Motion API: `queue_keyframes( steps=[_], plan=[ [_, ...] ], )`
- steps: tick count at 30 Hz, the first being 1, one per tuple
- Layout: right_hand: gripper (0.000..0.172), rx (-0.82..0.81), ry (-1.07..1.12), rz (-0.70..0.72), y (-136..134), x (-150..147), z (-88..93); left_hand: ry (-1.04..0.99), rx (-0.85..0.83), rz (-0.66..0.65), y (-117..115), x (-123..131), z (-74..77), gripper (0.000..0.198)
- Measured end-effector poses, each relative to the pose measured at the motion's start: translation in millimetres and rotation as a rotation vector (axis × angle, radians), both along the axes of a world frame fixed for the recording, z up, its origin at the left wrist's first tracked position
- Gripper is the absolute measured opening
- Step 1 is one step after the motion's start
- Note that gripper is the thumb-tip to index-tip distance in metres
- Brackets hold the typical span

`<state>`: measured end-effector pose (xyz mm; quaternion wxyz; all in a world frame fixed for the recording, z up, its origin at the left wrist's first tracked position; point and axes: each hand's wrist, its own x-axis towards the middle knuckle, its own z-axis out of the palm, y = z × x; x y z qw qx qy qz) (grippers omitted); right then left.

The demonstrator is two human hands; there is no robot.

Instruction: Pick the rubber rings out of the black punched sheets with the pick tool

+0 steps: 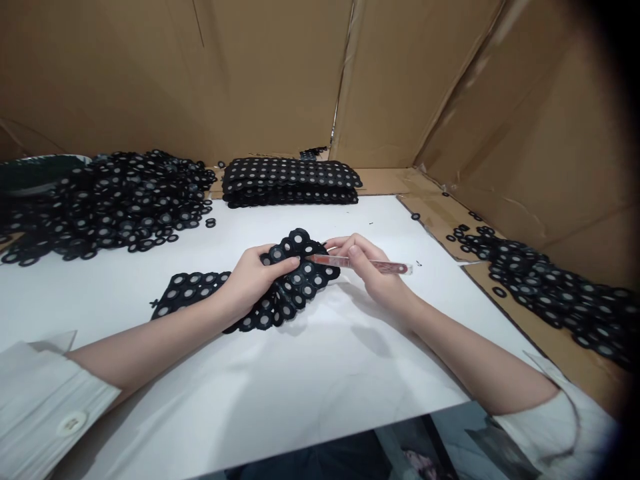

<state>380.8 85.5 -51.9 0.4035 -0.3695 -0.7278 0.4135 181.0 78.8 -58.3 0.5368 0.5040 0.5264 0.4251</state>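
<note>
The left sleeve (pixel 27 400) is pale off-white cloth, ending in a wide, loose cuff (pixel 95 383) marked by fine creases. A round, pale button (pixel 73 423) with a brownish centre sits on that cuff, and a thin pointed corner of cloth (pixel 67 340) juts from its upper edge. The right sleeve (pixel 553 437) is similarly pale and loose, with a thin, dark curved line (pixel 579 417) running down it. The left hand (pixel 255 277) and right hand (pixel 370 263) are bare.

light soft | shadows faint on tabletop (pixel 310 390) | right edge black, curved
</note>
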Motion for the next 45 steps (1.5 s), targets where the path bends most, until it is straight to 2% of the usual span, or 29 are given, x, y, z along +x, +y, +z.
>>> queue_keyframes(
  steps=[3, 8, 14, 17, 22, 23, 25, 28, 33, 36, 38, 40, 43, 45],
  plan=[
    [0.023, 0.045, -0.102, -0.024, -4.0, -6.9, -6.6, -0.003, -0.002, 0.004, -0.2, 0.7, -0.7, 0.032],
    [0.015, 0.236, -0.288, -0.068, -9.4, -21.5, -15.9, -0.024, 0.005, 0.008, -1.0, 2.9, -2.2, 0.029],
    [0.016, 0.335, -0.392, -0.157, -9.9, -29.1, -14.0, -0.069, -0.022, -0.08, -1.6, 1.4, 2.3, 0.03],
    [0.017, 0.318, -0.375, -0.178, -6.4, -28.8, -13.3, -0.086, -0.029, -0.123, 0.0, 0.2, 2.4, 0.032],
    [0.021, 0.187, -0.14, -0.116, 5.3, -14.4, -9.3, 0.021, 0.031, -0.038, 1.1, -0.7, -2.4, 0.028],
    [0.021, 0.171, -0.092, -0.127, 8.2, -8.6, -7.2, 0.032, 0.033, -0.027, 0.6, -0.9, -3.0, 0.026],
    [0.02, 0.207, -0.065, -0.247, 14.5, 4.5, -2.8, 0.037, 0.032, -0.024, -0.8, -1.3, -3.3, 0.023],
    [0.021, 0.347, -0.301, -0.396, 24.2, 23.3, -0.5, 0.035, 0.047, -0.031, -2.4, -2.1, -3.3, 0.022],
    [0.018, 0.409, -0.825, -0.34, 41.7, 38.8, -14.3, 0.055, 0.079, -0.021, -1.9, -2.6, -3.5, 0.025],
    [0.033, 0.432, -0.927, -0.368, 47.8, 38.1, -19.9, 0.057, 0.094, -0.002, -2.4, -1.9, -2.1, 0.029],
    [0.035, 0.462, -0.803, -0.408, 45.2, 33.1, -16.7, 0.071, 0.096, 0.007, -3.4, -1.6, -0.8, 0.031],
    [0.029, 0.394, -0.558, -0.359, 36.7, 23.9, -10.1, 0.1, 0.113, 0.011, -4.0, -1.6, 0.2, 0.033],
    [0.025, 0.033, -0.223, -0.057, 19.5, 4.7, -4.8, 0.17, 0.17, -0.002, -3.3, -1.8, 0.0, 0.034],
    [0.024, -0.233, -0.053, 0.124, 11.1, -7.4, -8.4, 0.284, 0.251, -0.003, -2.5, -1.9, -1.0, 0.034]
  ],
)
